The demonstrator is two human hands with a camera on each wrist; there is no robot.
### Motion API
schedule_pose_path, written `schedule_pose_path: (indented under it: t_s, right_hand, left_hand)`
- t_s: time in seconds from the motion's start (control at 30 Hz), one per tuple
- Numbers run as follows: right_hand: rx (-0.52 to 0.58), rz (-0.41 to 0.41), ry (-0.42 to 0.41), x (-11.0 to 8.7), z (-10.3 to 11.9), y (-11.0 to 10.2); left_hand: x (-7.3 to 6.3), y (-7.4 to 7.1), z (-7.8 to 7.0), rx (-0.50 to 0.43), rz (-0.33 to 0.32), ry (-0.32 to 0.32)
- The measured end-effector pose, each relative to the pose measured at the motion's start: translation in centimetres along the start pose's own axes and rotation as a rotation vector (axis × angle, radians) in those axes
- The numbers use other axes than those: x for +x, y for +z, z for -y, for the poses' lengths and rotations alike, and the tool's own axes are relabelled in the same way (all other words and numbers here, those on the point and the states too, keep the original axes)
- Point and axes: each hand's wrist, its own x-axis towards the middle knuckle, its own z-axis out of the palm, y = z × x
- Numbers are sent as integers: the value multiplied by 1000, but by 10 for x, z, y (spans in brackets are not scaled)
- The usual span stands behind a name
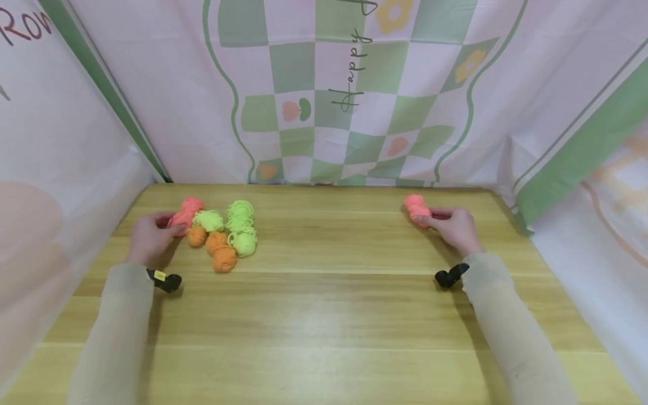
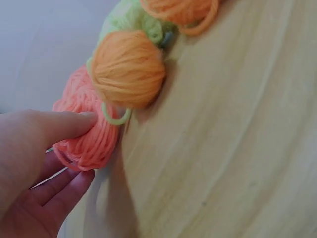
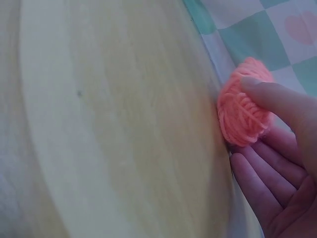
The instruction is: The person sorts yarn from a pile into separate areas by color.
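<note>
At the left of the table, my left hand pinches coral-pink yarn between thumb and fingers. The thumb lies across the strands of this pink yarn in the left wrist view. Right beside it sit a small orange yarn ball and a lime-green yarn ball. Far to the right, my right hand holds another coral-pink ball of yarn near the back edge. Its thumb presses the top of that pink ball, with the fingers beneath.
More orange yarn and lime-green yarn lie just right of the left group. The wooden table runs back to a checkered curtain. White and green cloth hangs along both sides. Each wrist wears a black camera.
</note>
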Motion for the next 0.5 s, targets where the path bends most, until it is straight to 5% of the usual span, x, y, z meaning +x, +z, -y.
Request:
schedule_pose_path:
  t_s: [0.23,0.5]
  right_hand:
    - [28,-2,24,0,-4,2]
    - [53,-18,31,1,-4,4]
  left_hand:
    - [1,-1,-9,-131,-54,-74]
    - [6,-7,-31,-33,-191,95]
